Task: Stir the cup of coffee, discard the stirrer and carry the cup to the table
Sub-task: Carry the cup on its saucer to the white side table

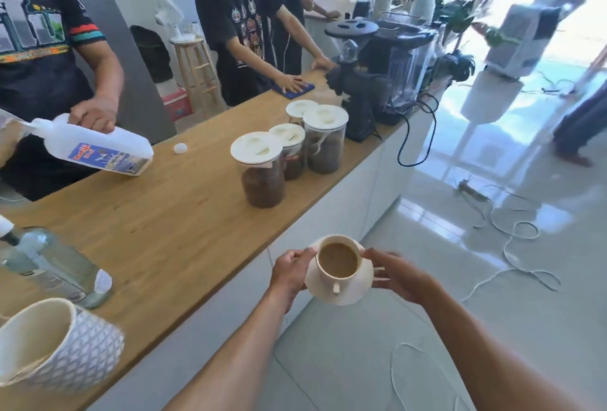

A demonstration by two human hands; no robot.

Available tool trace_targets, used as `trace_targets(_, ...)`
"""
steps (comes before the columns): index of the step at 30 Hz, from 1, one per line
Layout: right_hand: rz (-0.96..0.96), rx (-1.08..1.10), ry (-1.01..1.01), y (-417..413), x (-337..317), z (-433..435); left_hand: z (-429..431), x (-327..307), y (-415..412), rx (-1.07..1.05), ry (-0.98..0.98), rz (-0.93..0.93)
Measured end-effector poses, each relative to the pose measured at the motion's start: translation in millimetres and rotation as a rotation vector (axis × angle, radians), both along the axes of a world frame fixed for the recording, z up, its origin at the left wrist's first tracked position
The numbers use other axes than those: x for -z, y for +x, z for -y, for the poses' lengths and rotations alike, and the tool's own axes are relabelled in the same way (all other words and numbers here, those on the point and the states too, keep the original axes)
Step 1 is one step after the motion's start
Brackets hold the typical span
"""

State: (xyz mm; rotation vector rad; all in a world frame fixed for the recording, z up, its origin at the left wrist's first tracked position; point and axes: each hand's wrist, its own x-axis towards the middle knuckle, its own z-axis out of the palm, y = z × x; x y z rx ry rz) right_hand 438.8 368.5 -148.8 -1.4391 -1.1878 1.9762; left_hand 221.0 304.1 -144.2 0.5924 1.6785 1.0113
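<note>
A cream cup [338,264] filled with milky coffee stands on a matching saucer [345,294], held in the air over the tiled floor, just off the edge of the wooden counter [170,223]. My left hand [290,274] grips the saucer's left rim, thumb on top. At the right rim my right hand [394,274] holds the saucer, fingers curled under it. The cup's handle points toward me. No stirrer shows in the cup.
Several lidded jars of ground coffee [262,170] and a black grinder [358,82] stand on the counter. One person pours from a milk jug [98,147]; another wipes with a blue cloth [294,88]. A patterned mug [56,348] and a glass bottle [49,266] sit near left. Cables [512,246] lie on the floor.
</note>
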Motion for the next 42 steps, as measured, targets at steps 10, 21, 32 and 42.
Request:
trace_targets(10,0.053,0.238,-0.018,124.9,2.2,35.0,-11.5,5.4,114.9,0.235,0.003,0.046)
trace_targets(21,0.044,0.526,-0.034,225.7,3.9,64.9,-42.2,7.3,225.6,0.46,-0.026,0.033)
trace_targets(32,0.025,0.831,-0.047,313.1,16.3,64.2,-109.7,27.9,339.7,0.774,-0.02,0.036)
trace_targets(42,-0.002,1.079,-0.032,377.1,19.3,71.6,-151.8,27.9,438.8,1.051,-0.017,0.046)
